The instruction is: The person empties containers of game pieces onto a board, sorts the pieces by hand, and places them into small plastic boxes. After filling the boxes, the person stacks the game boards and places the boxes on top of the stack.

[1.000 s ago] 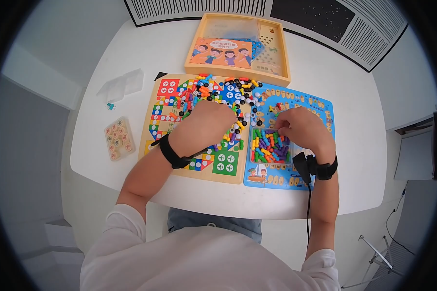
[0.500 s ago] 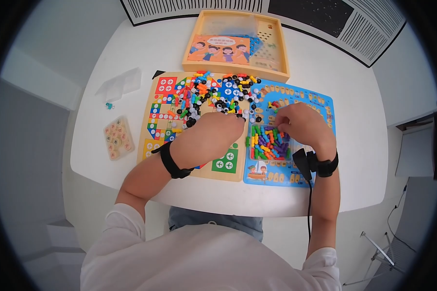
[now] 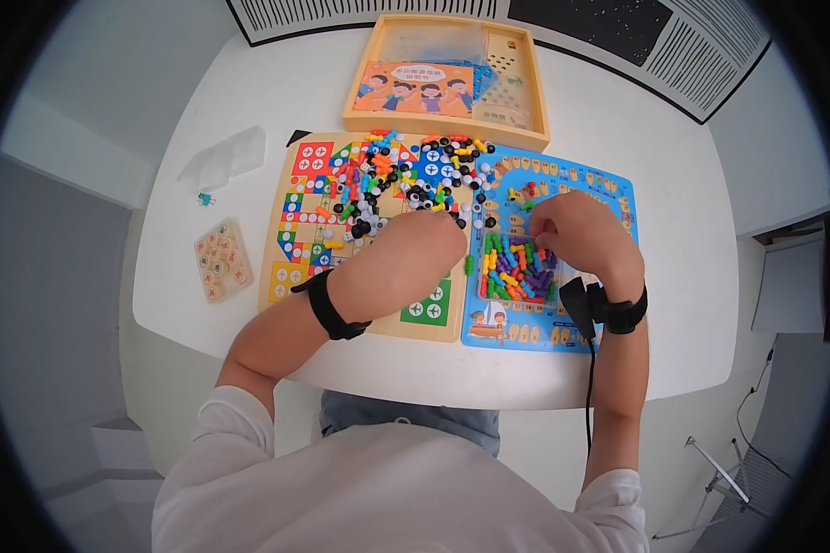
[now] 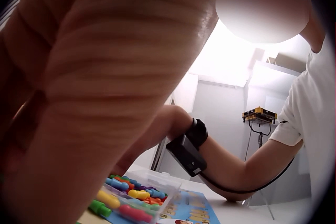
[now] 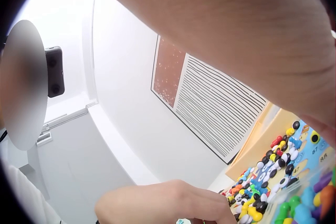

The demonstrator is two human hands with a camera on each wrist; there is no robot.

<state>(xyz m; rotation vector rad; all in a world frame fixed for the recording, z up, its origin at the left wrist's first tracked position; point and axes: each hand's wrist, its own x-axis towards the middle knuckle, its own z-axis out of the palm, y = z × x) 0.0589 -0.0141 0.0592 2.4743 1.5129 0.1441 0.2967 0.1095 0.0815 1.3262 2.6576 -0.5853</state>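
My left hand (image 3: 401, 258) is low over the right part of the wooden ludo board (image 3: 327, 286), its fingertips hidden beneath it in the head view. Just right of it, a green peg (image 3: 469, 265) lies beside a clear plastic box (image 3: 518, 302) of colourful pegs (image 3: 516, 267). At the box's far right corner is my right hand (image 3: 581, 235), fingers curled down at the rim; I cannot tell whether they grip it. Green (image 4: 100, 208), yellow (image 4: 107, 199) and red pegs (image 4: 135, 213) show close to my left hand in the left wrist view.
Many loose black, white and coloured pieces (image 3: 424, 195) cover the board's upper half. A blue game board (image 3: 572, 180) lies under the box. Behind stands a wooden tray (image 3: 355, 121) with a booklet (image 3: 415, 88). Disc pieces (image 3: 221, 263) and an empty clear container (image 3: 235, 158) are at left.
My left hand has moved right and slightly nearer, uncovering pieces on the board. A green peg now shows left of the box. My right hand has stayed at the box's corner.
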